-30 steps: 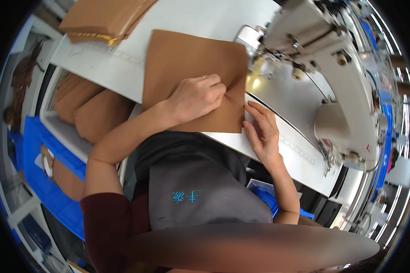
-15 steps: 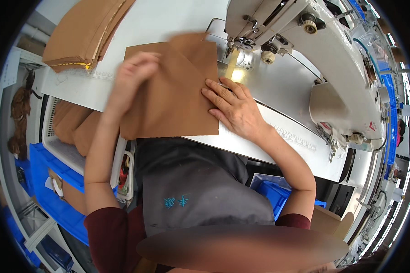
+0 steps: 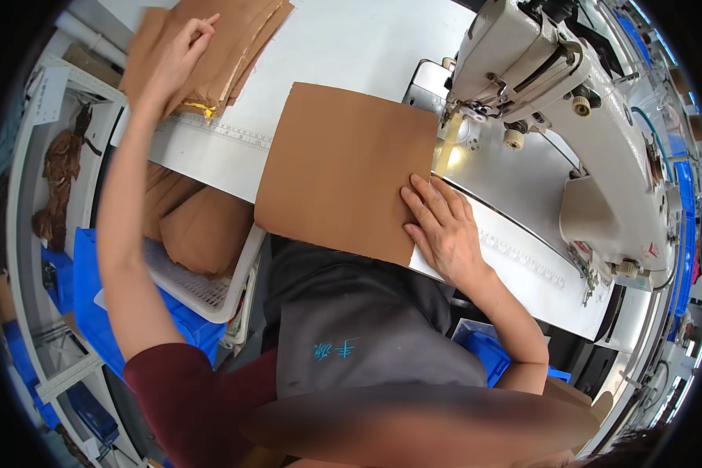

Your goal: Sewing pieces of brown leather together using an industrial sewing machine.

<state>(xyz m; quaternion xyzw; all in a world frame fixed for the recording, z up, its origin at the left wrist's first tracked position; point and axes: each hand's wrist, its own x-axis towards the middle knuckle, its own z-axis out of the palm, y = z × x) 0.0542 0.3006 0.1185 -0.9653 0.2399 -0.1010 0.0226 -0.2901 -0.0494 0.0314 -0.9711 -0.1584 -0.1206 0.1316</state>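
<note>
A flat brown fabric-like panel (image 3: 343,168), roughly square, lies on the white sewing table in front of the sewing machine. My right hand (image 3: 448,234) rests on the panel's right edge, its fingers stretched out flat and slightly apart. At the far left, my left hand (image 3: 183,54) is over a stack of brown pieces (image 3: 238,39), with its fingers loosely extended. Nothing shows in its grasp. Some yellow material (image 3: 200,108) shows at the stack's near corner. The far right corner of the panel sits close to the machine's needle area.
The white sewing machine (image 3: 600,132) arches over a metal plate on the right. A yellow strip (image 3: 448,147) lies beside the needle. Below the table's left edge, a white basket (image 3: 238,300) holds more brown pieces, above a blue bin (image 3: 93,304). Shelving (image 3: 23,257) stands further left.
My left hand has moved from the panel up and left to the stack. The folded, blurred piece over the panel is gone from there. My right hand stays on the panel's right edge.
</note>
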